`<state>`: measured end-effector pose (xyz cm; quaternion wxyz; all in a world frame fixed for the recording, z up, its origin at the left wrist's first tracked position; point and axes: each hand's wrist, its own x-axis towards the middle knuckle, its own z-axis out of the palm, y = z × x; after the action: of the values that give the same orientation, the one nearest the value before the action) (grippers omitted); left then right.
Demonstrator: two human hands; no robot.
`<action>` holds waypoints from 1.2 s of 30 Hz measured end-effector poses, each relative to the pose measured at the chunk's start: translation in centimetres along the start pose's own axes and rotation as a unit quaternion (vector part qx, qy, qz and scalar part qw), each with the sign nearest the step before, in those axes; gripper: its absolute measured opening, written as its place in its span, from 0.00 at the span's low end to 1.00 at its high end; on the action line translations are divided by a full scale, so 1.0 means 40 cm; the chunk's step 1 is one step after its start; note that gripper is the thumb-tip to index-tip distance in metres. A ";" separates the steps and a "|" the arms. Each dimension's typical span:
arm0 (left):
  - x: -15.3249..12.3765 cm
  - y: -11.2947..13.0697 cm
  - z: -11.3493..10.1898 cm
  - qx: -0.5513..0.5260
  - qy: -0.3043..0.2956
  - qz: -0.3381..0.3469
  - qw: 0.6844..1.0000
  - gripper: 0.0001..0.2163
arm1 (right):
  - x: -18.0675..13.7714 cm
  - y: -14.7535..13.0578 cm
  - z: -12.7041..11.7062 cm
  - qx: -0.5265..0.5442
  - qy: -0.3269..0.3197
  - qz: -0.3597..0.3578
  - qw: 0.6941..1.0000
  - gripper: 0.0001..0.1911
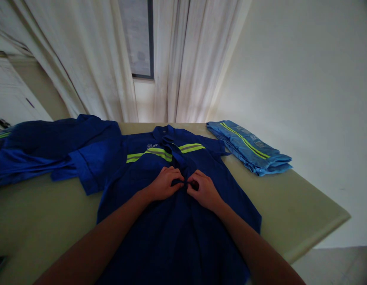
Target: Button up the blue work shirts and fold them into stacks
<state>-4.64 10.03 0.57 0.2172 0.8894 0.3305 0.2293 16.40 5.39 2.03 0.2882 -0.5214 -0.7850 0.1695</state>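
Observation:
A dark blue work shirt with yellow-green reflective stripes across the chest lies flat on the table, collar away from me. My left hand and my right hand meet at the shirt's front opening, mid-chest. Both have their fingers curled and pinch the edges of the placket, fingertips almost touching each other. What sits between the fingertips is too small to make out beyond the fabric.
A heap of dark blue garments lies on the table's left. A folded light blue garment with a reflective stripe rests at the right back. The beige table ends at the right; white curtains hang behind.

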 end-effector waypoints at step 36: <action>0.015 0.010 -0.031 0.127 -0.068 -0.056 0.988 0.09 | -0.004 -0.018 -0.045 0.013 -0.071 -0.009 0.997 0.14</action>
<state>-4.71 10.47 1.93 0.1372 0.9033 0.3907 0.1122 17.06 4.90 3.78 0.2400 -0.4972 -0.8059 0.2141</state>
